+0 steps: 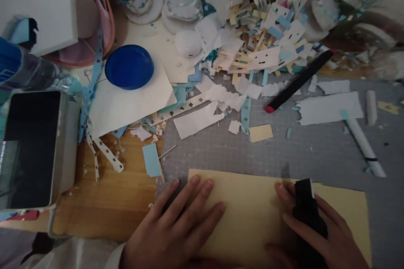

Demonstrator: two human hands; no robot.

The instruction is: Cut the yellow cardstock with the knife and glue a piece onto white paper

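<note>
A sheet of pale yellow paper (249, 201) lies flat on the grey gridded cutting mat (217, 151) at the front. My left hand (179, 222) rests over its left end, fingers spread and pressing down. A small dark patch shows between two of those fingers; I cannot tell what it is. Toward the right part of the sheet, my right hand (334, 235) is wrapped around a black handheld tool (307, 214), blocky at its top end. Its kind is not clear, and its lower part is hidden by the hand.
Paper scraps (261, 50) pile up at the back. A black pen-like stick (299, 82), a white stick (362, 145) and torn white strips lie on the mat. Leftward are a blue round lid (129, 67), a phone-like screen (33, 151) and a clear bottle (34, 69).
</note>
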